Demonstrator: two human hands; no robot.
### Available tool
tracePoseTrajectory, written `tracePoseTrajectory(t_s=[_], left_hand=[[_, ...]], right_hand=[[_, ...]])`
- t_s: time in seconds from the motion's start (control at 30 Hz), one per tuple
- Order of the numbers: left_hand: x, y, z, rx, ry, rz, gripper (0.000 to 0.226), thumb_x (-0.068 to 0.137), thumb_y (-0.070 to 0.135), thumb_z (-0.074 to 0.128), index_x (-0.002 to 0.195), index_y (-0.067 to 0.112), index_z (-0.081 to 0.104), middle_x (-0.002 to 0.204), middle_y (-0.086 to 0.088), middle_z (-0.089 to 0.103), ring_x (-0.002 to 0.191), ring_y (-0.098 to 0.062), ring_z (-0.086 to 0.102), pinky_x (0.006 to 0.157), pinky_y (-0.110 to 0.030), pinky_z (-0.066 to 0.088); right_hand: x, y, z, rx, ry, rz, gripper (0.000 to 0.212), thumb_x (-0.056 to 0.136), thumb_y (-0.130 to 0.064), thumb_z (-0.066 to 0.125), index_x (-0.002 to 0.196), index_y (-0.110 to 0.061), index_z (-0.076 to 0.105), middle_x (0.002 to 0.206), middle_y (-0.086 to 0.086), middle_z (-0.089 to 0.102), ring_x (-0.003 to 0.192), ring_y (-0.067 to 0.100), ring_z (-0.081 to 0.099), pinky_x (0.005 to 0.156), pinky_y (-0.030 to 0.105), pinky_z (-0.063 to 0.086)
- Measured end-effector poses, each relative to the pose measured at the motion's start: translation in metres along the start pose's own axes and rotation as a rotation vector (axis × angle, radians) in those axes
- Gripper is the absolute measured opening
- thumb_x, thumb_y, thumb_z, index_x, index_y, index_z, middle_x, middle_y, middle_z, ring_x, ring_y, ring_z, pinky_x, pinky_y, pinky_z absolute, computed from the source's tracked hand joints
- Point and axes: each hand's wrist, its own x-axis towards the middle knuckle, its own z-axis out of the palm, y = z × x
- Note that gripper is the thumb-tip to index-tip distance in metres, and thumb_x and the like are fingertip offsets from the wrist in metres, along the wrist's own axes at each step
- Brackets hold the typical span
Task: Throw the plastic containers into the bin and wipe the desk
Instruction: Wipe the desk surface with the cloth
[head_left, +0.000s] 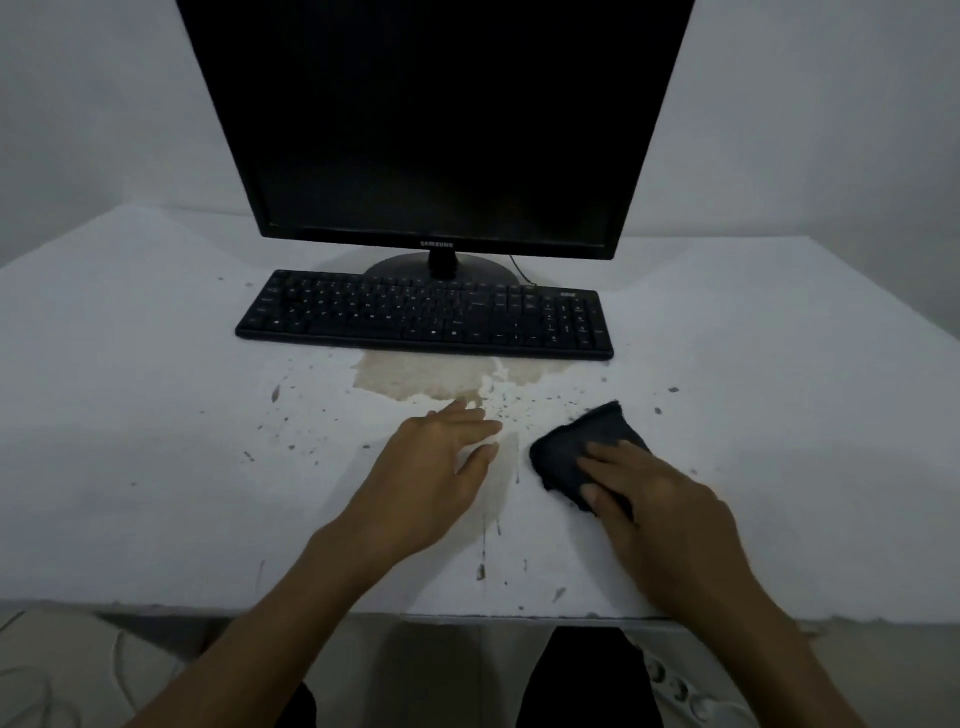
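A dark folded cloth (582, 441) lies on the white desk (156, 415), right of centre. My right hand (660, 509) presses on the cloth's near part with its fingers laid flat. My left hand (431, 478) rests flat on the desk beside it, fingers spread, at the edge of a brownish spill stain (431, 379). The stain spreads from below the keyboard toward me, with dark specks scattered around it. No plastic container and no bin show in view.
A black keyboard (426, 314) sits just behind the stain, and a black monitor (436, 119) stands behind it against the wall. The desk's front edge (208, 608) runs below my wrists. A white power strip (680, 691) and cables lie on the floor.
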Motion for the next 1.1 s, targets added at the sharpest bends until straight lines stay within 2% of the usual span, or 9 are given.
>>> tracePoseTrajectory(t_s=[0.1,0.23,0.37,0.47,0.7,0.77,0.83,0.93,1.1], left_hand=[[0.01,0.003,0.009,0.022,-0.029,0.007,0.035,0.092,0.023,0.055,0.127,0.02,0.056,0.137,0.002,0.049,0.134,-0.006,0.034,0.111,-0.019,0.022],[0.017,0.003,0.013,0.06,-0.041,0.004,0.035,0.092,0.024,0.055,0.127,0.021,0.056,0.135,0.004,0.052,0.131,-0.006,0.038,0.11,-0.019,0.023],[0.021,0.004,0.015,0.083,-0.046,-0.014,0.035,0.092,0.025,0.054,0.127,0.019,0.056,0.135,0.004,0.053,0.129,-0.007,0.041,0.105,-0.012,0.02],[0.025,0.005,0.017,0.094,-0.057,-0.019,0.034,0.093,0.021,0.053,0.127,0.017,0.056,0.134,0.003,0.054,0.127,-0.008,0.044,0.102,-0.01,0.02],[0.027,0.001,0.017,0.116,-0.051,-0.031,0.034,0.094,0.014,0.051,0.128,0.018,0.056,0.134,0.002,0.053,0.129,-0.01,0.043,0.111,-0.022,0.026],[0.028,0.002,0.016,0.104,-0.049,-0.026,0.034,0.094,0.015,0.052,0.127,0.018,0.056,0.134,0.002,0.053,0.129,-0.009,0.043,0.11,-0.02,0.025],[0.026,0.003,0.016,0.098,-0.068,-0.021,0.033,0.094,0.015,0.051,0.127,0.018,0.056,0.134,0.003,0.054,0.127,-0.008,0.044,0.107,-0.016,0.023],[0.024,0.001,0.015,0.101,-0.091,-0.012,0.032,0.094,0.015,0.052,0.125,0.016,0.058,0.132,0.002,0.055,0.124,-0.007,0.046,0.102,-0.008,0.022],[0.03,0.0,0.011,0.083,-0.12,-0.039,0.033,0.093,0.018,0.054,0.125,0.018,0.058,0.13,0.004,0.057,0.12,-0.005,0.049,0.089,0.002,0.023]], right_hand=[[0.001,0.028,-0.008,0.044,0.007,0.183,0.028,0.09,-0.028,0.057,0.117,-0.025,0.065,0.128,-0.003,0.06,0.114,0.022,0.058,0.088,0.035,0.047],[0.012,0.049,-0.02,-0.009,0.09,0.438,0.022,0.093,-0.021,0.051,0.102,-0.011,0.068,0.109,0.01,0.066,0.086,0.03,0.059,0.067,0.033,0.043],[0.01,0.007,-0.002,-0.023,0.103,0.057,0.021,0.084,-0.02,0.057,0.094,-0.011,0.073,0.102,0.005,0.071,0.097,0.03,0.066,0.071,0.038,0.054],[0.025,0.009,0.004,0.097,0.016,0.006,0.025,0.093,-0.024,0.05,0.11,-0.016,0.067,0.116,0.001,0.065,0.113,0.021,0.057,0.083,0.033,0.048],[0.072,0.058,-0.004,-0.024,0.012,0.326,0.027,0.095,-0.028,0.043,0.093,-0.012,0.065,0.09,0.007,0.066,0.059,0.013,0.043,0.056,0.028,0.034],[0.059,0.055,-0.009,-0.065,0.012,0.3,0.027,0.095,-0.028,0.045,0.096,-0.012,0.066,0.097,0.007,0.066,0.066,0.018,0.051,0.058,0.029,0.038],[0.033,0.041,-0.01,-0.056,0.041,0.165,0.025,0.093,-0.028,0.05,0.106,-0.016,0.068,0.114,0.004,0.066,0.093,0.027,0.062,0.072,0.032,0.048],[-0.008,0.023,-0.013,0.01,0.014,0.011,0.029,0.08,-0.031,0.058,0.104,-0.021,0.072,0.114,-0.003,0.068,0.106,0.02,0.065,0.078,0.033,0.054],[-0.012,0.08,-0.035,0.001,0.035,0.333,0.03,0.09,-0.026,0.056,0.119,-0.022,0.063,0.13,0.0,0.058,0.117,0.026,0.055,0.091,0.035,0.043]])
